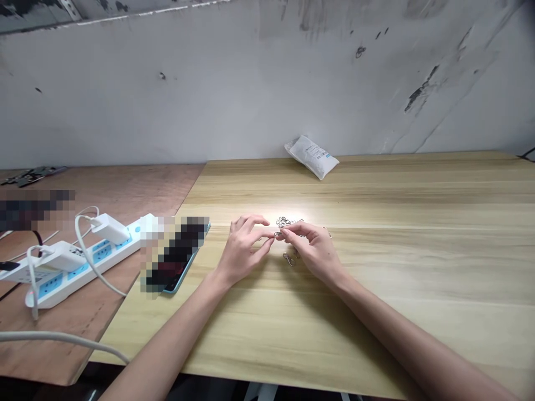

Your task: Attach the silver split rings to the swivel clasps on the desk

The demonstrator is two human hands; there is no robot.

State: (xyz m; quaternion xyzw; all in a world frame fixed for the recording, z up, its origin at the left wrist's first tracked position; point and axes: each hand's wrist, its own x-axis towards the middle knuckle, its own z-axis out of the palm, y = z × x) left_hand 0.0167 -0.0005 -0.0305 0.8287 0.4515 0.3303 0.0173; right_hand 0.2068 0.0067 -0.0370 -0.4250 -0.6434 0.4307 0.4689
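A small silver metal clasp point(277, 234) is held up between my two hands over the table. My left hand point(242, 245) pinches its left end with thumb and index fingertips, the other fingers curled loosely above. On the other side, my right hand point(313, 245) grips it between thumb and index finger, covering much of it. Just behind the fingertips lies a small pile of similar metal clasps point(284, 221). One loose clasp point(288, 259) rests on the wood below my right hand. More metal pieces show partly around the right hand.
A phone point(184, 267), partly blurred out, lies left of my left hand. Farther left, a white power strip point(100, 256) with chargers and cables sits on a reddish board point(112, 189). A white plastic packet point(313, 157) lies at the table's back edge, near the wall point(234, 94).
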